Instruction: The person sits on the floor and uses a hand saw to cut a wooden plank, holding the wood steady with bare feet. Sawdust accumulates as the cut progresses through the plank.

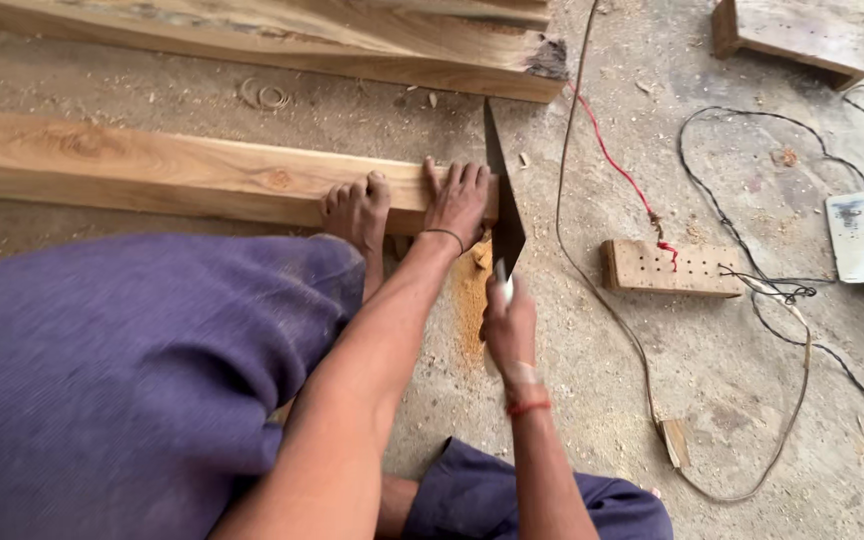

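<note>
While left hand (459, 200) pins plank (152, 170) — right hand (510, 325) grips handsaw (502, 200).

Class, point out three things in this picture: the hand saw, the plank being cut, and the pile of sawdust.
Hand saw (505, 215), head view, on the dark blade.
Plank (152, 170), head view, on its top face.
Sawdust pile (470, 300), head view, on the orange heap on the floor.

plank (152, 175): left end cut off | saw (502, 215) handle: hidden in right hand (510, 325)

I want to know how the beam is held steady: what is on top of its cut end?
A bare foot and the left hand press on the wooden beam; the handsaw crosses its end. The wood beneath them is covered.
</note>
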